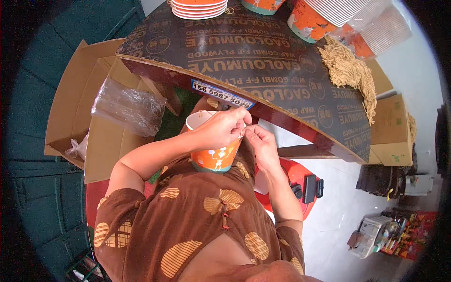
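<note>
My left hand [221, 129] grips an orange paper cup [215, 157] with a white inside, held against my lap just below the table edge. Its fingers close over the cup's rim. My right hand [260, 143] is at the right side of the rim, fingertips pinched together on something small there; what it pinches is too small to make out. Both forearms come up from my brown patterned dress.
A dark plywood tabletop [263, 61] carries a stack of orange cups [310, 21], stacked lids [199, 8] and a bundle of tan string [350, 70]. An open cardboard box [80, 98] with clear plastic [127, 108] stands at left. Another box [390, 131] at right, a red stool [300, 185] beneath.
</note>
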Action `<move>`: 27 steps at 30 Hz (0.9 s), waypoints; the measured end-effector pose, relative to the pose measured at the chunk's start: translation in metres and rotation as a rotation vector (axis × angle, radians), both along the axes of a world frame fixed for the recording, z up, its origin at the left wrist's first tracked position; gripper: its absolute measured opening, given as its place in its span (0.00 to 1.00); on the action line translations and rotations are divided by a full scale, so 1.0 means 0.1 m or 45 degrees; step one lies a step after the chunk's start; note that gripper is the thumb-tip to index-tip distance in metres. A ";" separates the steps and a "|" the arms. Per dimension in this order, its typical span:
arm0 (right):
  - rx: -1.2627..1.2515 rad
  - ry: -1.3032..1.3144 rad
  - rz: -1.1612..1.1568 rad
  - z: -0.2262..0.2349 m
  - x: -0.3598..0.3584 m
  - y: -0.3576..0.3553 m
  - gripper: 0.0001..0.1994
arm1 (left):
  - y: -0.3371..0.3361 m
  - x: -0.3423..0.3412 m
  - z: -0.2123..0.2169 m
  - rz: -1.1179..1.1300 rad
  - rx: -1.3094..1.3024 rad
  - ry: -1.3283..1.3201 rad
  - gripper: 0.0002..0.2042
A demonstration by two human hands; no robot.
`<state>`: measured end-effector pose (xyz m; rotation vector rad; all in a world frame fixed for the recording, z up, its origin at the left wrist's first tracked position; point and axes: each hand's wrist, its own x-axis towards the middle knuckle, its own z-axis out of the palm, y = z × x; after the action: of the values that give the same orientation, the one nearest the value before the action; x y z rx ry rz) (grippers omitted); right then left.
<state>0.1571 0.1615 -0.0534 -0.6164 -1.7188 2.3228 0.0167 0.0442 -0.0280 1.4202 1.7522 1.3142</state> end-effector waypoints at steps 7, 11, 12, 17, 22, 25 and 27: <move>0.246 -0.042 -0.022 0.01 -0.01 -0.03 0.09 | 0.00 0.00 -0.04 -0.018 0.043 0.022 0.13; 0.122 -0.042 -0.016 0.04 0.00 -0.02 0.08 | 0.00 0.00 -0.04 -0.016 0.004 0.023 0.12; 0.122 -0.042 -0.016 0.04 0.00 -0.02 0.08 | 0.00 0.00 -0.04 -0.016 0.004 0.023 0.12; 0.093 -0.005 -0.027 0.05 -0.01 -0.03 0.07 | 0.02 0.00 -0.07 -0.011 0.095 0.003 0.13; 0.114 -0.003 -0.067 0.02 0.00 -0.05 0.06 | 0.01 -0.02 -0.04 -0.028 0.007 -0.039 0.12; 0.456 0.008 -0.121 -0.07 0.03 -0.03 0.05 | 0.00 -0.03 -0.01 -0.027 -0.002 -0.117 0.13; 0.754 0.051 -0.147 -0.08 0.04 -0.04 0.04 | 0.00 -0.04 -0.01 -0.034 -0.005 -0.149 0.14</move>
<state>0.1607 0.1579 -0.0609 -0.5251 -2.1394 1.6083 0.0122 0.0440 -0.0291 1.3321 1.6531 1.3510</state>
